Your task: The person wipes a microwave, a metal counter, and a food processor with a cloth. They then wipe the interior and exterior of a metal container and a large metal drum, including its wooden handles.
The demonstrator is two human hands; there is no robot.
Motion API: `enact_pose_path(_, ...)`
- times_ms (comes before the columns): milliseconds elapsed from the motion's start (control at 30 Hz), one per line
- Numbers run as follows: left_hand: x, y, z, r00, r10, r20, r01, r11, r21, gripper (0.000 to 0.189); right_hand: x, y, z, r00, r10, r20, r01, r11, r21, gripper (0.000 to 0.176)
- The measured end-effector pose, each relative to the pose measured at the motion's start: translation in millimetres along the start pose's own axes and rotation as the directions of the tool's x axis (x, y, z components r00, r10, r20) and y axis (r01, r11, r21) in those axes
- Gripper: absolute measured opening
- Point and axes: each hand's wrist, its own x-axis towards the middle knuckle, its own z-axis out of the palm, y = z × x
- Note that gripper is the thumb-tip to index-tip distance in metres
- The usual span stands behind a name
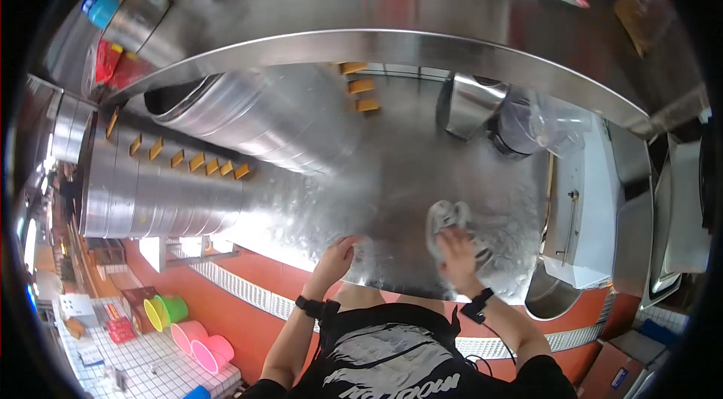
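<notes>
1. Your right hand (458,252) lies on a grey cloth (444,220) on the steel desk (392,173), its grip closed over the fabric.
2. Your left hand (337,252) rests on the desk's near edge, left of the grey cloth, its grip loose and empty.
3. A steel pot (471,101) stands well beyond the grey cloth.

The right hand (456,250) lies on a crumpled pale grey cloth (444,217) at 5 o'clock, on the wet brushed-steel counter (392,165); blur hides its grip. The left hand (337,256), at 6 o'clock, rests loose-fingered on the counter's near edge. Tall stacked steel steamer drums (151,188) lie at 9 o'clock, a shiny steel jug (468,103) at 1 o'clock, and pink and green plastic buckets (188,327) at 7 o'clock.
</notes>
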Motion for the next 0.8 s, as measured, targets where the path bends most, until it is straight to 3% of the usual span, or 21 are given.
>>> enact_pose_path(33,1,-5,-3,1.0,0.016,-0.017,-0.017,1.0,-0.021,0.032,17,-21,10,1.0,-0.013,0.011,0.013,1.0,-0.006,0.072)
enact_pose_path(100,2,-16,-11,0.999,0.023,-0.044,-0.026,0.998,-0.057,0.033,51,-46,30,0.956,-0.274,0.104,0.27,0.962,0.048,0.07)
enact_pose_path(167,-1,-34,-28,0.998,0.032,-0.059,-0.037,0.996,-0.079,0.033,107,-47,52,0.963,-0.24,0.124,0.245,0.969,-0.033,0.067)
enact_pose_path(200,-5,-47,-38,0.998,0.013,-0.067,-0.019,0.996,-0.091,0.033,136,-48,61,0.992,-0.101,0.078,0.111,0.983,-0.143,0.064)
enact_pose_path(233,-7,-61,-49,0.997,-0.012,-0.083,0.001,0.992,-0.129,0.029,167,-41,73,0.995,-0.069,-0.068,0.055,0.978,-0.199,0.062)
enact_pose_path(267,-11,-77,-59,0.995,-0.038,-0.097,0.021,0.986,-0.167,0.027,195,-47,74,0.988,0.071,-0.139,-0.097,0.978,-0.185,0.061)
enact_pose_path(333,-23,-117,-82,0.986,-0.054,-0.156,0.024,0.983,-0.183,0.025,234,-54,83,0.954,0.189,-0.234,-0.222,0.967,-0.123,0.056)
enact_pose_path(400,-30,-141,-111,0.968,-0.178,-0.176,0.116,0.942,-0.314,0.025,243,-67,96,0.942,0.155,-0.298,-0.212,0.962,-0.17,0.057)
enact_pose_path(433,-35,-150,-124,0.945,-0.244,-0.218,0.145,0.91,-0.389,0.026,239,-81,104,0.949,0.14,-0.284,-0.197,0.963,-0.184,0.057)
enact_pose_path(533,-47,-205,-155,0.916,-0.355,-0.185,0.256,0.874,-0.412,0.036,190,-139,126,0.996,-0.092,0.022,0.094,0.983,-0.159,0.065)
enact_pose_path(567,-48,-208,-169,0.89,-0.433,-0.146,0.331,0.831,-0.447,0.048,182,-169,130,0.98,-0.149,0.134,0.16,0.984,-0.079,0.067)
enact_pose_path(600,-49,-214,-179,0.889,-0.436,-0.139,0.334,0.827,-0.453,0.048,180,-196,138,0.962,-0.178,0.206,0.182,0.983,-0.003,0.068)
enact_pose_path(667,-47,-224,-195,0.861,-0.476,-0.179,0.427,0.868,-0.253,0.054,204,-232,154,0.926,-0.298,0.23,0.296,0.954,0.044,0.066)
enact_pose_path(733,-44,-236,-193,0.875,-0.438,-0.205,0.362,0.874,-0.325,0.048,250,-248,175,0.916,-0.334,0.224,0.334,0.942,0.039,0.067)
enact_pose_path(800,-32,-228,-200,0.867,-0.334,-0.369,0.195,0.91,-0.366,0.033,299,-267,200,0.957,-0.247,0.153,0.234,0.967,0.097,0.065)
